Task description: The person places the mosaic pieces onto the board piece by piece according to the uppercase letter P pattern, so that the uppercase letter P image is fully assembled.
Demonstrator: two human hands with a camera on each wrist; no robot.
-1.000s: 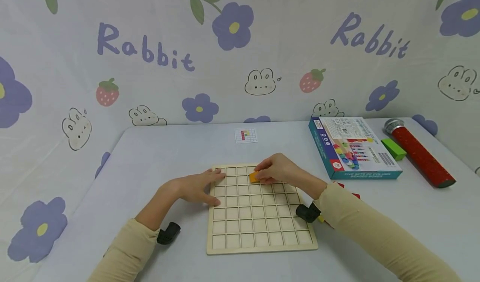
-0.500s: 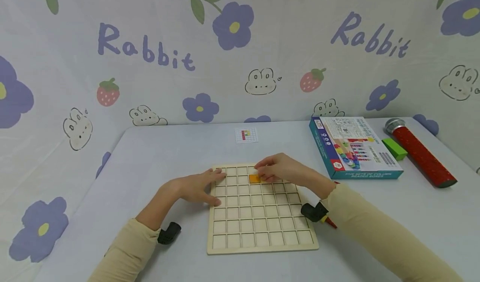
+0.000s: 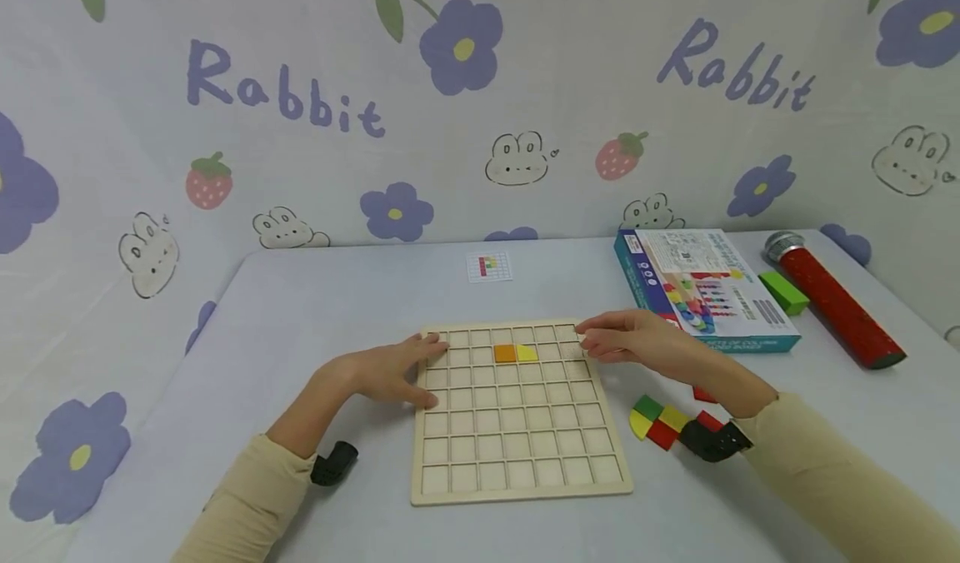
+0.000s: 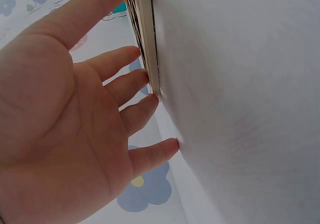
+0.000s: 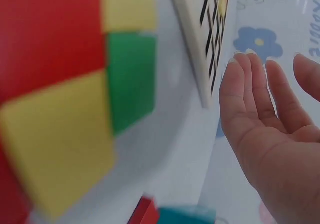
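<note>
A wooden grid board [image 3: 522, 493] lies flat on the table. An orange square tile [image 3: 505, 353] sits in a cell of its second row from the far edge, with a yellow quarter-round tile [image 3: 527, 353] in the cell to its right. My left hand [image 3: 384, 373] rests on the board's left edge, fingers spread; the left wrist view shows its fingertips against the board's rim [image 4: 150, 48]. Over the board's far right corner is my right hand [image 3: 651, 343], holding nothing. In the right wrist view, its fingers [image 5: 260, 88] are loosely bent, with the palm bare.
Right of the board lie loose tiles: a green one [image 3: 648, 406], a yellow quarter-round [image 3: 640, 424], and several red and yellow ones, partly hidden by the wrist camera [image 3: 716, 442]. Farther back are a printed card [image 3: 489, 266], a box [image 3: 705, 344], a green block [image 3: 784, 292] and a red microphone [image 3: 840, 305].
My right hand lowered the orange tile flat into its cell, let go and moved right. That uncovers the yellow quarter-round tile and the loose tiles. My left hand stays on the board's edge.
</note>
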